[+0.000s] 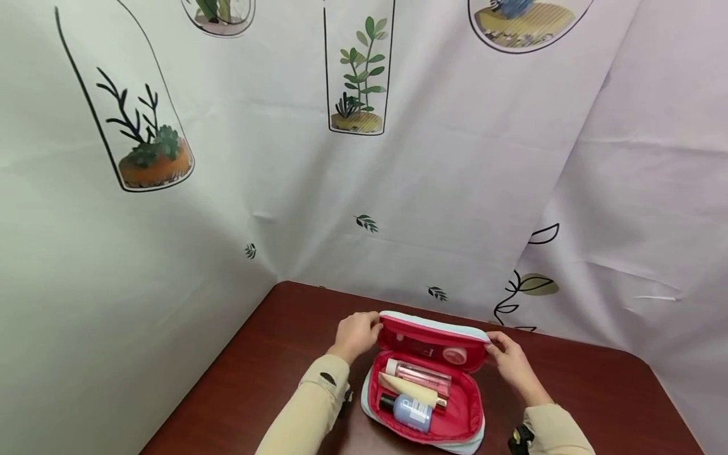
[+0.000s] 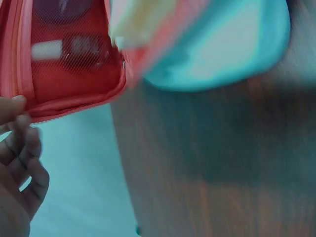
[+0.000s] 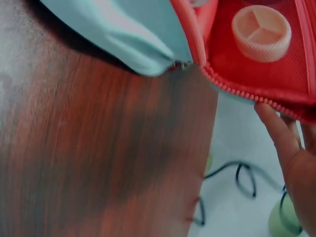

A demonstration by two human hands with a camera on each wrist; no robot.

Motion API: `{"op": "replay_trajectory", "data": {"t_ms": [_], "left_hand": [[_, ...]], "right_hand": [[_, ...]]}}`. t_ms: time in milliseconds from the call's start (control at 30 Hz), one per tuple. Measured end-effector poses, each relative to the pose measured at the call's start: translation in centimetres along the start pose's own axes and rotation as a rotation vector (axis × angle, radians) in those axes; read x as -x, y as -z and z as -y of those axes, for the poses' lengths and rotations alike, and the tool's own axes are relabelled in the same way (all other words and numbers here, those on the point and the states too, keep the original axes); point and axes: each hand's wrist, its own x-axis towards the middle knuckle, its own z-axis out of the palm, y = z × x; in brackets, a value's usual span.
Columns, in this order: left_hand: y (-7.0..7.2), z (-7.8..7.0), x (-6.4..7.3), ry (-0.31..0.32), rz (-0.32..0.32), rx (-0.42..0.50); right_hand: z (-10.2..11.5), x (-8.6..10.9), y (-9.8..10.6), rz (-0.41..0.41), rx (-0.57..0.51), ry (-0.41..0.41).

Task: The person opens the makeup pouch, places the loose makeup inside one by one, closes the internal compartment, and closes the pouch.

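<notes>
A pale blue toiletry bag (image 1: 469, 404) with red lining lies unzipped on the table, its lid (image 1: 435, 327) raised. My left hand (image 1: 355, 335) pinches the lid's left upper corner between thumb and fingers. At the right upper corner, the thumb and fingers of my right hand (image 1: 512, 361) grip the edge. Inside lie a pink bottle (image 1: 421, 376) with a white cap, a cream tube (image 1: 411, 388) with a gold cap and a blue bottle (image 1: 414, 414) with a black cap. Behind the lid's mesh sit a round, three-part white container (image 3: 261, 32) and a small white-capped bottle (image 2: 81, 52).
The dark reddish-brown table (image 1: 591, 395) reaches back to a white curtain (image 1: 455, 189) printed with plants in jars. Another white sheet (image 1: 85, 272) hangs along the table's left edge.
</notes>
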Motion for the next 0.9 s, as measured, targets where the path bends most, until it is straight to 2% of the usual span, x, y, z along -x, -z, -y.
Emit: {"op": "replay_trajectory", "data": {"t_ms": [100,167,233,300,367,433,500,567,667,733,800,900], "left_hand": [[-0.3,1.3,0.5,0.053,-0.011,0.106],[-0.8,1.8,0.8,0.105,0.007,0.242],[-1.3,2.3,1.1,0.152,0.069,0.368],[-1.9,2.7,1.3,0.178,0.165,0.456],[-2.5,2.9,1.4,0.197,0.248,0.544],[-2.8,2.9,1.3,0.216,0.302,0.622],[-3.0,2.8,1.2,0.253,0.307,0.7],[-2.8,2.6,1.0,0.28,0.298,0.772],[-2.3,2.4,0.8,0.296,0.286,0.851],[-1.7,2.3,0.7,0.327,0.277,0.951],[-0.9,2.4,0.7,0.355,0.265,1.039],[0.2,2.9,1.1,0.329,0.298,1.097]], "right_hand": [[-0.1,0.1,0.1,0.008,-0.018,0.005],[-0.3,0.2,0.1,0.013,-0.041,0.004],[-0.7,0.4,0.4,0.029,-0.054,0.001],[-1.0,0.6,0.6,0.05,-0.04,-0.01],[-1.2,0.8,0.8,0.08,0.028,-0.021],[-1.2,0.9,1.0,0.112,0.113,-0.057],[-1.2,0.9,1.2,0.163,0.192,-0.09],[-1.1,1.0,1.4,0.211,0.224,-0.105],[-0.7,1.1,1.8,0.219,0.208,-0.097],[-0.2,1.3,2.1,0.204,0.177,-0.085],[0.3,1.6,2.6,0.185,0.135,-0.11],[1.0,2.5,3.2,0.19,0.102,-0.15]]}}
